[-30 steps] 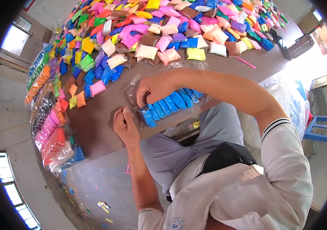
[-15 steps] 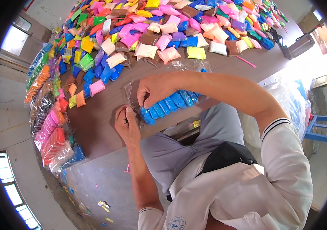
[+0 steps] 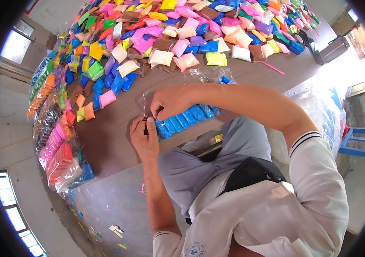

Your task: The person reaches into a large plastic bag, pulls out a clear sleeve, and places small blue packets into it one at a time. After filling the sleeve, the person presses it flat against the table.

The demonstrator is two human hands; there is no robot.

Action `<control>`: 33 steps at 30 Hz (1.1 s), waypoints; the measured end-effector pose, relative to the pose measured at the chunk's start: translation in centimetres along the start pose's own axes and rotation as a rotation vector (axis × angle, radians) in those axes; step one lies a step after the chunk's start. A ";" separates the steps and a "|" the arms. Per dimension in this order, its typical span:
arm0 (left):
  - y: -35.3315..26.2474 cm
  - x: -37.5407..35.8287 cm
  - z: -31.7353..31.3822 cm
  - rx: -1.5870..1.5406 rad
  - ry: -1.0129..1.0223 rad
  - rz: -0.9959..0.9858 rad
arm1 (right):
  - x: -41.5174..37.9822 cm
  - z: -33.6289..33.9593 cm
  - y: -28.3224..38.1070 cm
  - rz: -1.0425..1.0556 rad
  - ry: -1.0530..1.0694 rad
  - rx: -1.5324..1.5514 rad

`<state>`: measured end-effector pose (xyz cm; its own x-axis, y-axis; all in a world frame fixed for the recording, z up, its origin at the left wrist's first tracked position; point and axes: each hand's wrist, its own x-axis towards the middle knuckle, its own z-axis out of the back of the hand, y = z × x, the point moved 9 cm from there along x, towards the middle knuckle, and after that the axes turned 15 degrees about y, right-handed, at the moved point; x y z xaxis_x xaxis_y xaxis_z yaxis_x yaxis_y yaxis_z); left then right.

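Observation:
A clear plastic bag [image 3: 144, 99] with a row of blue packets [image 3: 185, 119] lies near the table's front edge. My right hand [image 3: 169, 102] is over the bag's left end, its fingers curled and pinching the clear plastic. Just left of the packets, my left hand [image 3: 145, 136] has its thumb and fingers closed at the bag's edge; what lies between them is too small to tell. The right forearm covers part of the bag, and more blue shows beyond it.
A large heap of coloured packets [image 3: 161, 58] covers the table's [image 3: 105, 147] far side. Bags of sorted packets [image 3: 55, 143] line the left edge. A pink stick [image 3: 273, 67] and a dark metal object [image 3: 333, 50] lie at right. A blue stool [image 3: 359, 142] stands beyond.
Both hands have come closer together at the bag's left end. My left hand has moved slightly up and right, and its thumb now meets the bag's edge. The bag has shifted slightly left.

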<state>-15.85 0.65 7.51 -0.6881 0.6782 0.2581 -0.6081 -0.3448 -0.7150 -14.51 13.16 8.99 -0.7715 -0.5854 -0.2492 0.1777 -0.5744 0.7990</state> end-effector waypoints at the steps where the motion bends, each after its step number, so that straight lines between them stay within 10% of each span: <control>1: 0.0 0.0 0.0 0.004 -0.010 0.000 | -0.2 0.1 -0.1 -0.011 -0.012 0.007; 33: 0.3 -0.5 0.1 0.023 -0.049 0.010 | -13.5 4.6 -2.3 -0.191 -0.171 0.014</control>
<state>-15.72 0.18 7.26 -0.7122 0.6425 0.2828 -0.6096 -0.3664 -0.7029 -7.29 25.02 13.04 -0.8826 -0.3609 -0.3014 0.0111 -0.6568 0.7540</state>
